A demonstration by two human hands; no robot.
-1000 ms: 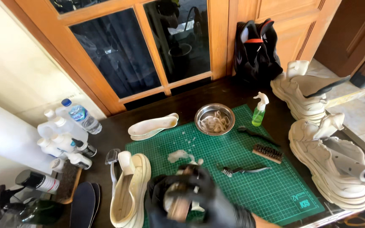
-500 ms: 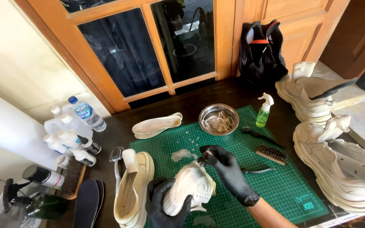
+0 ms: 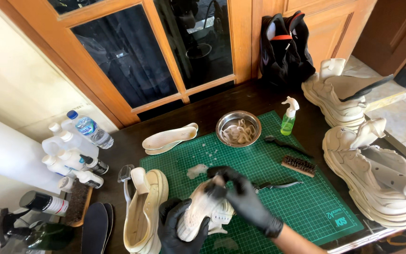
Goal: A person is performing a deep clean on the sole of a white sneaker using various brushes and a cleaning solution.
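Both my hands wear black gloves. My left hand [image 3: 180,229] cups a dirty white sneaker [image 3: 207,212] from below, over the near edge of the green cutting mat [image 3: 306,207]. My right hand [image 3: 243,197] grips the same sneaker at its top, fingers curled over the far end. A second cream sneaker [image 3: 144,211] lies just left of my left hand. A small patch of foam [image 3: 196,170] sits on the mat beyond the shoe.
A steel bowl with laces [image 3: 238,129], a green spray bottle [image 3: 288,117], three brushes [image 3: 299,165] and cream insoles [image 3: 167,138] lie on the dark table. Bottles [image 3: 74,146] cluster at left. Stacked white sneakers [image 3: 377,174] fill the right; a black bag [image 3: 285,44] stands behind.
The view has shifted slightly. My right hand, which reached toward the mat's middle half a second ago, has come back onto the top of the sneaker. The left hand still holds it.
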